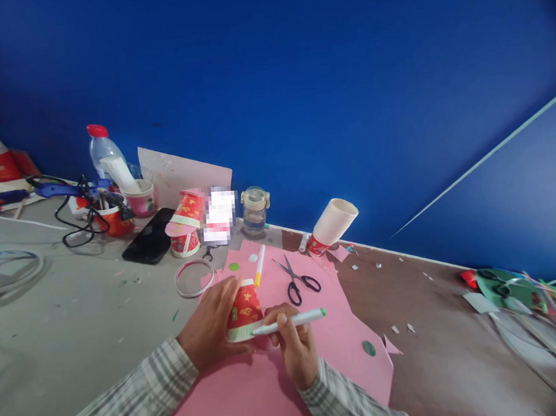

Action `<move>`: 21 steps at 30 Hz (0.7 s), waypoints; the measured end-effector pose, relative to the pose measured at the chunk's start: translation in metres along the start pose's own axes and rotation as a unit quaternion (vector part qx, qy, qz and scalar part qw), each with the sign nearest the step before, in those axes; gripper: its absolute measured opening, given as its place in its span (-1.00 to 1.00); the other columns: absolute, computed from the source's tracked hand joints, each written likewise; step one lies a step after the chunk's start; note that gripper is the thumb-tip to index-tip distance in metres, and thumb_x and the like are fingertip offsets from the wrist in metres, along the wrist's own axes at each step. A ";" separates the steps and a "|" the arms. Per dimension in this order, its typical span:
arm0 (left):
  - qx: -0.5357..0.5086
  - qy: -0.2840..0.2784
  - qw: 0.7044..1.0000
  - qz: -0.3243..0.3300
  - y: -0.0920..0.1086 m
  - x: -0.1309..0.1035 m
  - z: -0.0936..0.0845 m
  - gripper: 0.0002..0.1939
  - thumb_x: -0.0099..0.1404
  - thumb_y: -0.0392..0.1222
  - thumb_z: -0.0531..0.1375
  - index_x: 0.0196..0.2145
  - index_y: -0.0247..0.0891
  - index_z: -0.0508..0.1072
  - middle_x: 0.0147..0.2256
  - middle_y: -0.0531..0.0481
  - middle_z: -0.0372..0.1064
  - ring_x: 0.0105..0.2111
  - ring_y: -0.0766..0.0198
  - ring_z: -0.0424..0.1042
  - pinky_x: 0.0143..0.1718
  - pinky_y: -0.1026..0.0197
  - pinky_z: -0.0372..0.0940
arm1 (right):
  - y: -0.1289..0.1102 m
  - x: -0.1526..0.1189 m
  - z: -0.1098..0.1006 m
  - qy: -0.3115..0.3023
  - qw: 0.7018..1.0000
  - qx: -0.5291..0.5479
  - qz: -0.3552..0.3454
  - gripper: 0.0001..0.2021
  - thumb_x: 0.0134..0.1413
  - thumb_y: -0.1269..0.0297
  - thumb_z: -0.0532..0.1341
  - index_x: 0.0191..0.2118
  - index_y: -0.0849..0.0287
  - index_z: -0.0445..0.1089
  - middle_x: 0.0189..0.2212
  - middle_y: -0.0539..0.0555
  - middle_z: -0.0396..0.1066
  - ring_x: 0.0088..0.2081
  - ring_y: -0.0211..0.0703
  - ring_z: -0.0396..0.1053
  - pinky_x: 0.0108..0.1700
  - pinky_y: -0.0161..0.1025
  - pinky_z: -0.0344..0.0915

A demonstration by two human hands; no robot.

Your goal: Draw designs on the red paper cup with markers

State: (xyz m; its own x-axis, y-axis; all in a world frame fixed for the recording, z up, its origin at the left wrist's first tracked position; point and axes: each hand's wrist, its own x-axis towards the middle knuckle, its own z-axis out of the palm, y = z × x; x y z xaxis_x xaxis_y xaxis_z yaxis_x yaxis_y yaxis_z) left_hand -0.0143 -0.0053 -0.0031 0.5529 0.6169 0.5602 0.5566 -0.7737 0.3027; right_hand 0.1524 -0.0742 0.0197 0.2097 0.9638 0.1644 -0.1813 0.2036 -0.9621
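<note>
A red paper cup [247,305] with yellow figures lies over the pink sheet [251,391]. My left hand [214,322] is wrapped round its left side. Green marks show on the cup's pale band. My right hand [293,345] grips a white marker [298,318] with a green end, and the marker's tip touches the band. Black-handled scissors [295,279] lie spread on the sheet beyond my hands. Near them is a white marker with a yellow end [259,265]. A dark green disc [369,348] rests at the sheet's right.
At the back stand a leaning stack of paper cups [332,225], a lidded jar [254,214], and joined red cups [186,213]. A phone [150,238] and a tape ring [194,278] lie left. Craft scraps [513,291] are heaped right, before a blue wall [299,94].
</note>
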 end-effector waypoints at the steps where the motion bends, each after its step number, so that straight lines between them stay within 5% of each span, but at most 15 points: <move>1: 0.002 0.003 1.000 0.003 0.000 0.000 0.000 0.25 -0.29 0.46 0.15 0.17 -0.24 -0.34 0.01 -0.34 0.16 -0.02 -0.15 0.20 -0.12 -0.12 0.27 | 0.000 0.000 0.000 0.002 1.000 -0.004 -0.001 -0.63 -0.04 0.01 0.16 -0.58 0.20 0.46 -0.78 -0.09 0.17 -0.74 -0.29 0.06 -0.65 -0.37 0.04; 21: -0.012 -0.013 1.000 -0.011 -0.001 0.000 0.001 0.27 -0.31 0.45 0.17 0.17 -0.21 -0.36 0.04 -0.31 0.12 0.01 -0.16 0.16 -0.08 -0.14 0.24 | 0.006 0.003 -0.004 0.003 1.000 -0.007 0.012 -0.64 -0.02 0.03 0.15 -0.59 0.21 0.44 -0.78 -0.09 0.19 -0.74 -0.29 0.05 -0.66 -0.38 0.03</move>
State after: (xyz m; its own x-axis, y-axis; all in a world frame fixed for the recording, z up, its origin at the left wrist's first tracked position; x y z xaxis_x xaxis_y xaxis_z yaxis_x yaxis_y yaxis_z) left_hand -0.0145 -0.0049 -0.0041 0.5562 0.6370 0.5337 0.5540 -0.7629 0.3333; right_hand 0.1558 -0.0711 0.0139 0.2114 0.9673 0.1402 -0.1729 0.1782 -0.9687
